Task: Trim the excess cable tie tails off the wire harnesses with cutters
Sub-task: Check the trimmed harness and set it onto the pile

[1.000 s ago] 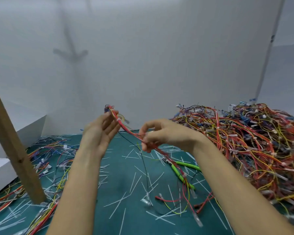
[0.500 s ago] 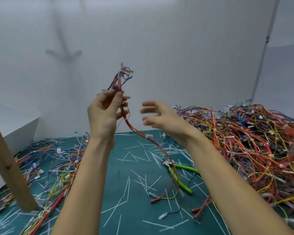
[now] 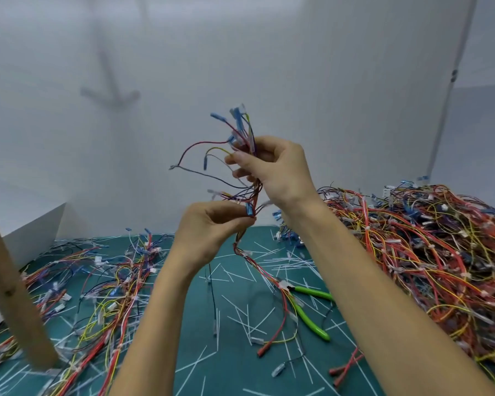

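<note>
A wire-assembly workstation: a green cutting mat (image 3: 235,375) covers the worktop, strewn with clipped tie tails (image 3: 283,260), a heaped harness pile (image 3: 429,252) right, green-handled cutters (image 3: 312,312), white partition walls (image 3: 312,67) behind.

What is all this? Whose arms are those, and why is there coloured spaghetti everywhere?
There is no machine here: those are a person's arms. The camera sits on their head and looks down, so you see what they see. There is only this one view.

The left hand and the right hand both hold one wire harness. That is a bunch of coloured wires tied together, and it is lifted above the green mat.

A big pile of harnesses sits on the right. A smaller heap lies on the left, beside a wooden post.

The green-handled cutters lie on the mat, and nobody is holding them. The thin white sticks scattered about look like snipped-off cable tie tails.
</note>
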The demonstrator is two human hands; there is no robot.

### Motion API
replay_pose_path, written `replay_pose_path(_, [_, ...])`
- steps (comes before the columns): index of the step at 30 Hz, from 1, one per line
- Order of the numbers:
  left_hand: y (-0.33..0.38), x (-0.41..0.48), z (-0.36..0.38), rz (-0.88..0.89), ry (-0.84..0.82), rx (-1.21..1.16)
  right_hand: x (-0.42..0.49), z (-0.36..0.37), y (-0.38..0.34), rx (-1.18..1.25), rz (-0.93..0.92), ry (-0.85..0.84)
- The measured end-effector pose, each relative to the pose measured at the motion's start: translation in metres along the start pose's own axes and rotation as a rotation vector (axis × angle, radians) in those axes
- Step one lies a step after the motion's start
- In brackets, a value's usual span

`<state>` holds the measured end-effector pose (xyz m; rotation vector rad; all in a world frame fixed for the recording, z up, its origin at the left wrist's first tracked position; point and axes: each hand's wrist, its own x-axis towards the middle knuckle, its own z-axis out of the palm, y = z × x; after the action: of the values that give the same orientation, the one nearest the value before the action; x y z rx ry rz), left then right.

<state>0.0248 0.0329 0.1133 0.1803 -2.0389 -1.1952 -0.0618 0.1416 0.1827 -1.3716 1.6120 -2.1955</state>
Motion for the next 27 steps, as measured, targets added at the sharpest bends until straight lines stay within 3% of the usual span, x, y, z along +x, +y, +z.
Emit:
replay_pose_path(5, [0.024,-0.005,-0.037,-0.086,-0.153,0.073,0.000,-0.008,0.000,0.115,-0.012,0.075])
replay_pose_path(10, [0.045,-0.012,-0.068,0.051,0.056,0.069,0.006,-0.016,-0.005,0.317,0.048,0.049])
replay_pose_path(17, [0.065,-0.002,-0.045,0.103,0.002,0.332,0.013,-0.008,-0.019,0.441,0.058,-0.045])
replay_pose_path(23, [0.065,0.004,-0.020,0.121,-0.004,0.097,0.013,-0.005,-0.022,0.463,0.020,-0.075])
replay_pose_path(27, [0.065,0.005,-0.015,0.156,-0.022,0.046,0.011,-0.013,-0.017,0.290,0.079,-0.147])
